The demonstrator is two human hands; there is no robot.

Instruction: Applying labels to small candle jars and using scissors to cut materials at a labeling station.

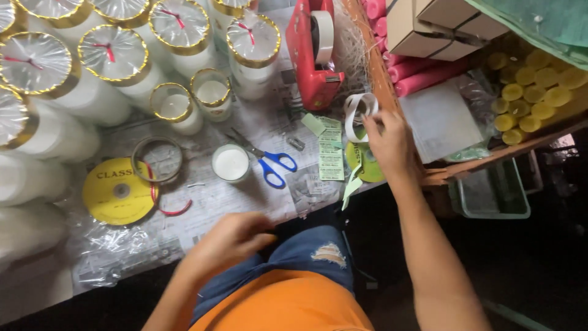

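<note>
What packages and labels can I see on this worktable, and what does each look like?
Label sheet: pale green printed strip, right of the blue-handled scissors.
Loose label: small pale green tag, below the red tape dispenser.
Cardboard boxes: tan, stacked at top right.
Ribbon spool: round, yellow, printed face, at left.

A loop of white tape (360,110) stands on edge at my right grip (387,142), curled open, glossy, just above the fingertips; touching them.
</note>
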